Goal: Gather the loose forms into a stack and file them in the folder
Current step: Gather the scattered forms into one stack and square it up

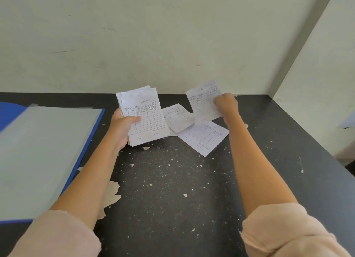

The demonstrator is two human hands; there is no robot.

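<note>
My left hand (123, 125) holds a stack of white printed forms (146, 120) a little above the dark table, thumb on top. My right hand (226, 105) grips a single form (203, 101) lifted off the table, tilted and blurred. Two more loose forms lie on the table between my hands: one curled (176, 116) and one flat (205, 137) nearer to me. An open blue folder (46, 156) with a grey inner face lies at the left.
The black table (172, 189) has chipped, speckled paint. A pale wall runs along the back and a side panel (317, 74) stands at the right. A scrap of paper (347, 120) shows at the right edge.
</note>
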